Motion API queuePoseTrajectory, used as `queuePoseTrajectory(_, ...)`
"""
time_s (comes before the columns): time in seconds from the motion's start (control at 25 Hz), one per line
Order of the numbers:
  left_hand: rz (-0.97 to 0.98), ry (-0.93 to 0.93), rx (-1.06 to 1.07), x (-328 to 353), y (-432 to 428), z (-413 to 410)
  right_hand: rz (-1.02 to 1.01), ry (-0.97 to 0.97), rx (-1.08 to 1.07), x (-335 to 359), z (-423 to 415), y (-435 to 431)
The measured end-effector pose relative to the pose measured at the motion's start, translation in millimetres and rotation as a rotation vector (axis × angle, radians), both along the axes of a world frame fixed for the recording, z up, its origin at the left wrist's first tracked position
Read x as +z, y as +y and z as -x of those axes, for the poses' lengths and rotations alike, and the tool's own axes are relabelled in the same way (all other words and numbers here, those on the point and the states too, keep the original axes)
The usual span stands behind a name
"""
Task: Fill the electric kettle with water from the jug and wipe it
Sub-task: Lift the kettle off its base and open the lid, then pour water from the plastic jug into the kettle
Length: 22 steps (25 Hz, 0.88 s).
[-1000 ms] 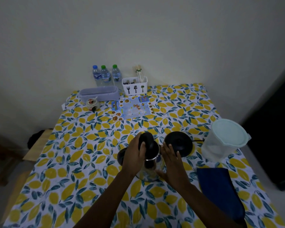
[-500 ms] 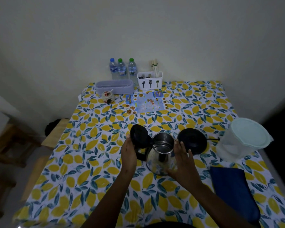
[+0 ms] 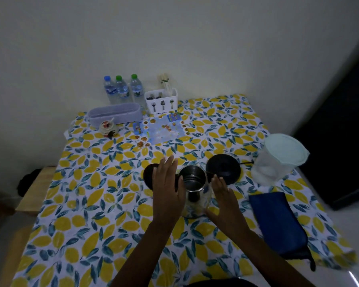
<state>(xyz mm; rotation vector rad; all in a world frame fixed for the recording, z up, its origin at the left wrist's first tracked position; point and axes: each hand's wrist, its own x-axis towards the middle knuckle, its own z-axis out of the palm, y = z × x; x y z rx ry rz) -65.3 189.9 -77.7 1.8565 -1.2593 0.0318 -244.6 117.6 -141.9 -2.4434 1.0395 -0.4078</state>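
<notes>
Change: since half a second ago we let go of the black hinged lid (image 3: pixel 150 175); it's flipped fully open.
Left hand (image 3: pixel 168 190): flat, fingers spread, gripping nothing, just beside the kettle.
Right hand (image 3: pixel 223 198): open too, near the kettle's other side; can't tell if touching.
Kettle: shiny steel electric kettle (image 3: pixel 195 190) on the lemon-print tablecloth (image 3: pixel 91 204), off its round black base (image 3: pixel 223 169).
Jug: translucent plastic jug with pale lid (image 3: pixel 278 160) at right, untouched.
Cloth: folded dark blue cloth (image 3: pixel 277 221), unused.
Progress: we judge only opening done; pouring and wiping left.

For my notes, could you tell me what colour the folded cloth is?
Dark blue cloth, best seen in the head view.
</notes>
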Motion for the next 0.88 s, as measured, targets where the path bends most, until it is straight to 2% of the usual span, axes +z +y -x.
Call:
queuePoseTrajectory(0.08,0.007,0.008,-0.136,-2.7,-13.9,14.1,0.019,0.008,-0.080,-3.7,18.5,1.6)
queuePoseTrajectory(0.28,-0.164,0.014,-0.447,-18.5,-64.1,65.1,-0.014,0.050,-0.337,-10.9,81.3,-11.3)
queuePoseTrajectory(0.52,-0.253,-0.094,-0.674,-26.9,-143.9,128.6,-0.136,-0.129,-0.671,-18.1,154.7,-64.8)
queuePoseTrajectory(0.6,-0.329,-0.118,-0.723,-23.1,-174.1,150.8,-0.121,-0.180,-0.734,-14.7,180.5,-94.7)
queuePoseTrajectory(0.72,-0.341,-0.190,-0.757,-19.3,-225.7,181.1,-0.093,-0.273,-0.803,-8.4,213.4,-154.4)
queuePoseTrajectory(0.88,-0.489,-0.312,-0.689,-9.8,-289.6,220.2,-0.152,-0.340,-0.773,1.6,230.6,-238.8)
